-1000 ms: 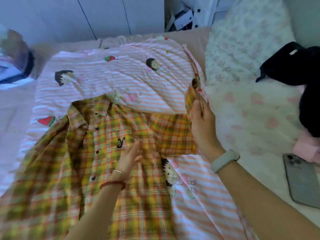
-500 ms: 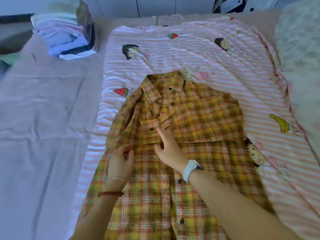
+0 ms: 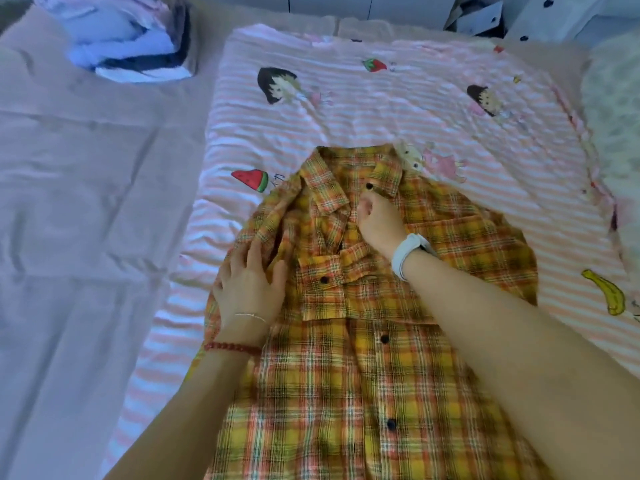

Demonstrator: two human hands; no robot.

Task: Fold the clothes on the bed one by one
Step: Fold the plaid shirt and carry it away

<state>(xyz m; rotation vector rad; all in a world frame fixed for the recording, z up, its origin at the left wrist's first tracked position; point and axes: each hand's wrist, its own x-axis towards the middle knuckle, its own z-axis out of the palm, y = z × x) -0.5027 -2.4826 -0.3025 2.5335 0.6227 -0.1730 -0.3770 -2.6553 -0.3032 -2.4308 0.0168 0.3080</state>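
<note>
A yellow and orange plaid shirt (image 3: pixel 346 375) lies front up on a pink striped cartoon blanket (image 3: pixel 381 109), collar away from me. Its right sleeve is folded across the chest, the cuff lying near the button placket. My left hand (image 3: pixel 247 289) rests flat with fingers spread on the bunched left shoulder and sleeve. My right hand (image 3: pixel 377 223), with a white watch on the wrist, has its fingers curled at the collar opening, pinching the fabric just below the top button.
A stack of folded clothes (image 3: pixel 138 39) sits at the far left on the mauve bedsheet (image 3: pixel 76 220). A floral pillow (image 3: pixel 616 133) lies along the right edge. White furniture and boxes (image 3: pixel 485 15) stand beyond the bed.
My right hand folded the right sleeve across the chest, then moved from the cuff up to the collar. My left hand slid from the shirt's middle to the left shoulder.
</note>
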